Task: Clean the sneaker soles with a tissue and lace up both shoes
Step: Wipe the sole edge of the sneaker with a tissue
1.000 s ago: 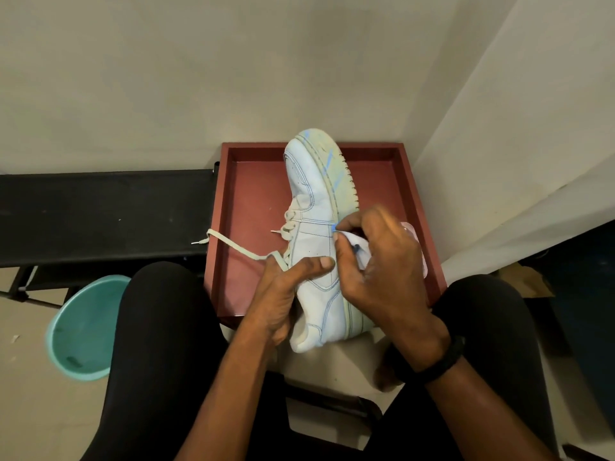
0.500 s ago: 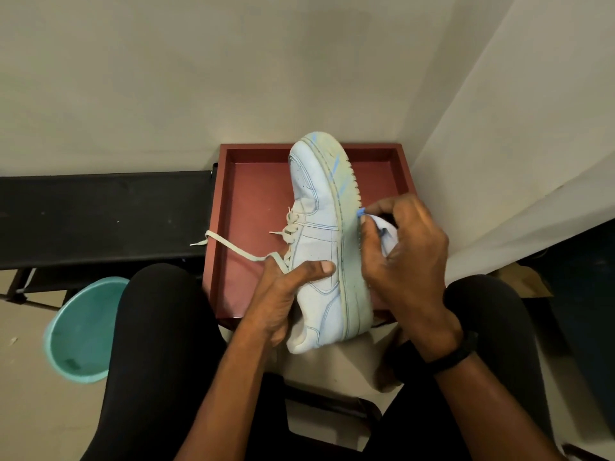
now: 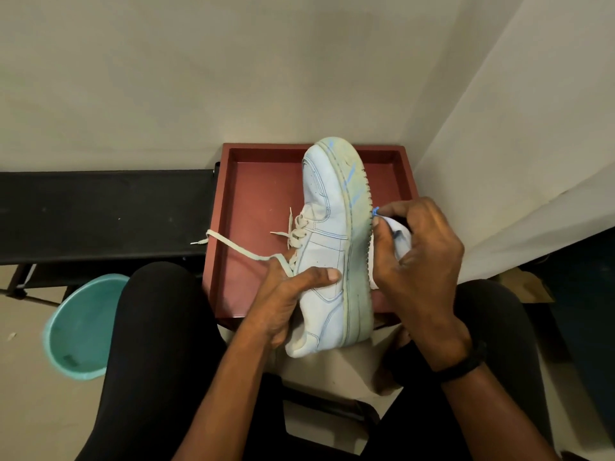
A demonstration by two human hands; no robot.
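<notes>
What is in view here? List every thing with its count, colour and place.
sneaker: one, white with blue marks on a grubby sole, held on its side over the tray
lace: one, cream, loose, trailing left across the tray rim
tissue: one, white, against the sole's edge
tray: one, red-brown, by the wall
bench: one, black, left of the tray
basin: one, teal, on the floor at left
wristband: one, black, right wrist
legs: two, black trousers, bottom of view
left hand: grips the sneaker's upper
right hand: pinches the tissue
</notes>
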